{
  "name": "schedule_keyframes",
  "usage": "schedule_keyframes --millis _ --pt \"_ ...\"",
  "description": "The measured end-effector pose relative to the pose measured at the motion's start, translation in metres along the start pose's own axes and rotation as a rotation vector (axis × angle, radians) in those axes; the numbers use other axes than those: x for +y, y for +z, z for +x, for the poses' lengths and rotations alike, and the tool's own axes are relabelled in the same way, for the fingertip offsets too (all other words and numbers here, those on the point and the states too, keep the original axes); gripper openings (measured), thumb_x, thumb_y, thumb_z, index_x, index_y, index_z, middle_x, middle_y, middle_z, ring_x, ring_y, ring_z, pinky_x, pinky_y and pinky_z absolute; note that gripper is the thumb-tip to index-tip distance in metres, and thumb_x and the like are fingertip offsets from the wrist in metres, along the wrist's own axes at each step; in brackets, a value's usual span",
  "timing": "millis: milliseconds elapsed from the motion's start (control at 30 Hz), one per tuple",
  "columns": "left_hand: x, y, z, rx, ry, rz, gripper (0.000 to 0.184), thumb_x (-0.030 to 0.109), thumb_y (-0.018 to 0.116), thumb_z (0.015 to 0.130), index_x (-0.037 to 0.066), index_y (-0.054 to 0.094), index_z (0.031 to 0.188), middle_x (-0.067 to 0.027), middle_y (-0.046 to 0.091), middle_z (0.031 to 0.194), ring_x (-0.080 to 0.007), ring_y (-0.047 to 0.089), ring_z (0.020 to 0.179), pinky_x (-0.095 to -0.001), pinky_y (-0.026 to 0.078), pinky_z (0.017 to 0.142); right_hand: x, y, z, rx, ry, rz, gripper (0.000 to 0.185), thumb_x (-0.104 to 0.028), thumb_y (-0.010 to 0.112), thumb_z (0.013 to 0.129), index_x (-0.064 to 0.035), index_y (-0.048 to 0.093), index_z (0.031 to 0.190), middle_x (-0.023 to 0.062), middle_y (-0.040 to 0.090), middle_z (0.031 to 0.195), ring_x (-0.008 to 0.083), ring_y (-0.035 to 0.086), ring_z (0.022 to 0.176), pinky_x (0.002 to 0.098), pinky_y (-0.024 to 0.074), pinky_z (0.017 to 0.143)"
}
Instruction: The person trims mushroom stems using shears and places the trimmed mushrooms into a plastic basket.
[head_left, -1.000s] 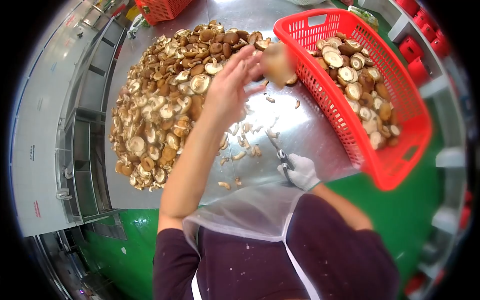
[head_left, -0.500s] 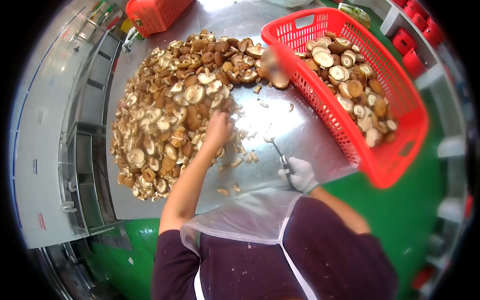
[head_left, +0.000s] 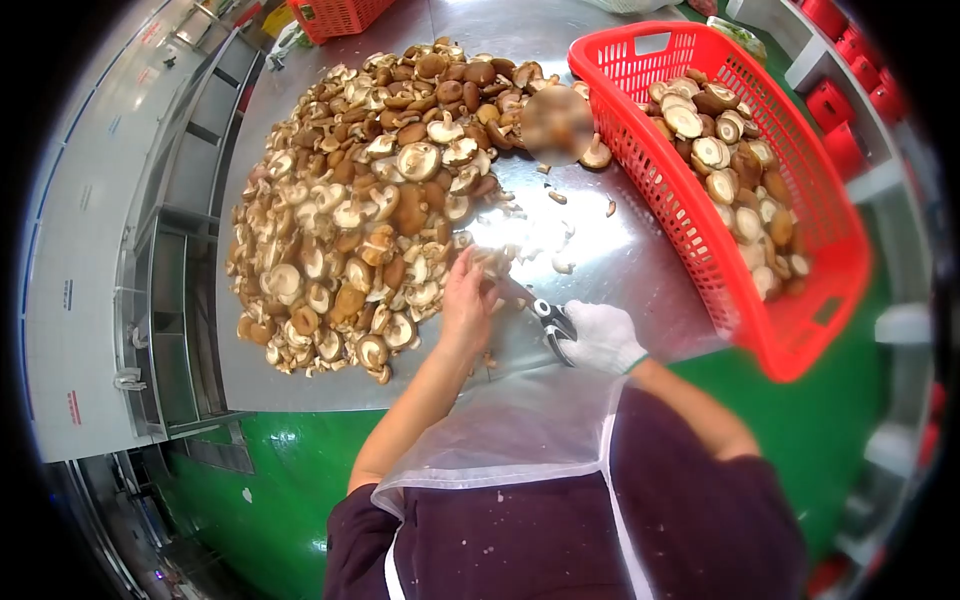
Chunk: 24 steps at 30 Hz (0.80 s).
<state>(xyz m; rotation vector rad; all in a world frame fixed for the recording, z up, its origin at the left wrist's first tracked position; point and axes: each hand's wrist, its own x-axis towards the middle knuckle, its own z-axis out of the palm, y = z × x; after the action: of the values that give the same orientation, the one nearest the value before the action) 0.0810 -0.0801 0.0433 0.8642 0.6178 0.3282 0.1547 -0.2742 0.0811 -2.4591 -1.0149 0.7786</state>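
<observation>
My left hand (head_left: 468, 303) is bare, its fingers closed around a mushroom (head_left: 490, 262) that is partly hidden and blurred. A white knit glove covers my right hand (head_left: 603, 335), which is wrapped around the black-and-white handles of a pair of scissors (head_left: 545, 311). The scissor blades point up and left and reach the mushroom in my left hand; I cannot tell whether they touch its stem. Just left of my hands spreads a large heap of brown-capped mushrooms (head_left: 350, 215). Cut stem pieces (head_left: 562, 265) lie on the metal table near the blades.
A red plastic basket (head_left: 660, 185) with trimmed mushrooms (head_left: 745, 185) stands on the right of the metal table (head_left: 650, 290). Another red basket (head_left: 340, 18) sits at the far left edge. Shelves with red containers (head_left: 828, 105) line the right side, above a green floor (head_left: 300, 465).
My left hand has come from the heap toward me, now with a mushroom in it. The scissors in my right hand have moved up and left to meet it. The camera view has shifted slightly.
</observation>
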Motion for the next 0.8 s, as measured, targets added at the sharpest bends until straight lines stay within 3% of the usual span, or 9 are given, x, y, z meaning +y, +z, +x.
schedule_keyframes --millis 233,333,667,800 --pt "-0.015 0.012 -0.012 0.12 -0.002 -0.069 0.037 0.001 0.033 0.093 0.003 0.03 0.129 -0.0173 0.054 0.121 -0.029 0.058 0.111 -0.0389 0.053 0.091 -0.001 0.01 -0.003 0.103 0.029 -0.013 0.036 -0.043 0.056 0.084 -0.0076 0.063 0.08 0.0168 0.065 0.073 0.0369 0.065 0.069 0.047 0.0512 0.065" --pt "-0.019 0.013 -0.013 0.068 0.023 -0.089 0.044 0.002 0.041 0.09 0.008 0.029 0.132 -0.0142 0.052 0.119 -0.0206 0.055 0.102 -0.0336 0.048 0.085 -0.005 0.004 -0.004 0.109 0.021 -0.053 0.035 -0.041 0.057 0.083 -0.0065 0.063 0.079 0.017 0.065 0.072 0.0367 0.065 0.067 0.047 0.0516 0.063" --pt "-0.024 0.018 -0.017 -0.041 0.1 -0.004 0.05 0.0 0.041 0.09 0.007 0.03 0.139 -0.0104 0.051 0.123 -0.0173 0.053 0.109 -0.0315 0.046 0.091 -0.011 -0.004 -0.004 0.171 -0.042 -0.171 0.032 -0.038 0.061 0.079 -0.0058 0.063 0.078 0.0166 0.065 0.069 0.035 0.066 0.061 0.0456 0.0525 0.057" --pt "-0.026 0.018 -0.02 -0.007 0.069 0.021 0.05 0.0 0.042 0.09 0.008 0.032 0.138 -0.0099 0.05 0.125 -0.0176 0.052 0.111 -0.0321 0.046 0.092 -0.003 0.001 -0.004 0.238 -0.123 -0.188 0.033 -0.037 0.058 0.082 -0.0059 0.059 0.074 0.0159 0.063 0.064 0.0354 0.064 0.059 0.0464 0.0506 0.055"
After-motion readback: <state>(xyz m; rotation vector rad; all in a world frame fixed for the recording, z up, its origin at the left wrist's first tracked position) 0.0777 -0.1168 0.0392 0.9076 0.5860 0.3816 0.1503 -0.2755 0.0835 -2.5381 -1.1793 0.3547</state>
